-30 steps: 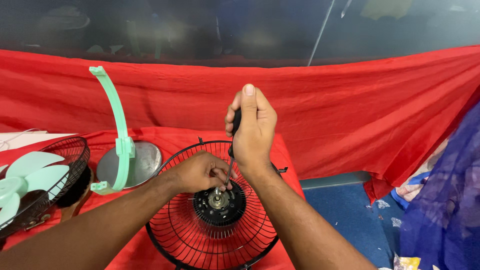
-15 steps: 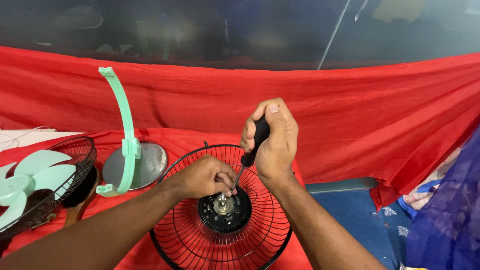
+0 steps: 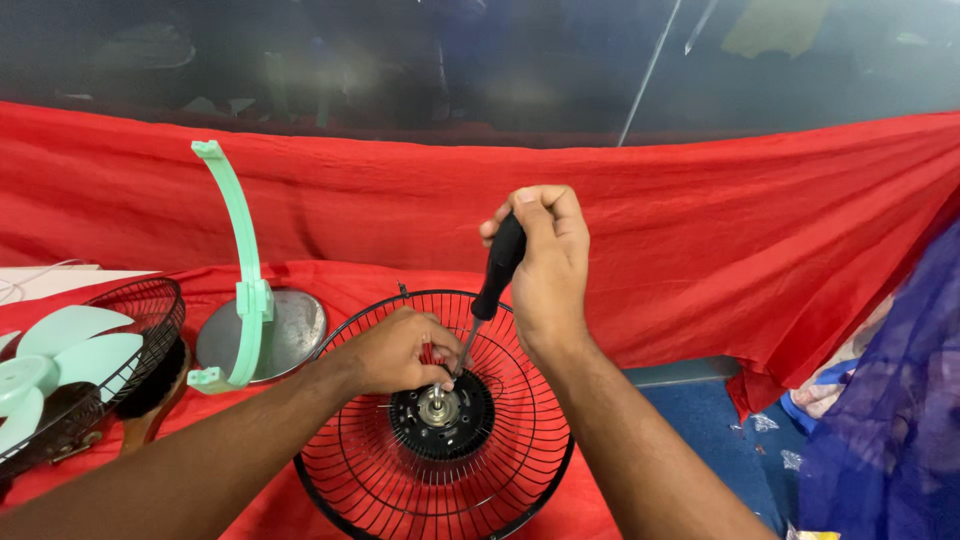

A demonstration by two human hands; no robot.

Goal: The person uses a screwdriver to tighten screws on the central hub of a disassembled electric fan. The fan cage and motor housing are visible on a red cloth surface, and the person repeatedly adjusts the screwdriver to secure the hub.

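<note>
This looks like a small fan repair or assembly stall rather than a home. The surface (image 3: 330,275) is draped in wrinkled red cloth (image 3: 760,250) that also hangs as a backdrop behind it. Fan parts lie spread about the round black wire fan guard with its dark motor hub (image 3: 437,412): to its left a curved mint-green plastic bracket on a round grey metal base (image 3: 258,330), and further left another black wire guard holding pale green plastic blades (image 3: 60,375). A black-handled screwdriver (image 3: 492,280) is at work over the hub. Behind the backdrop the room is dark and indistinct.
</note>
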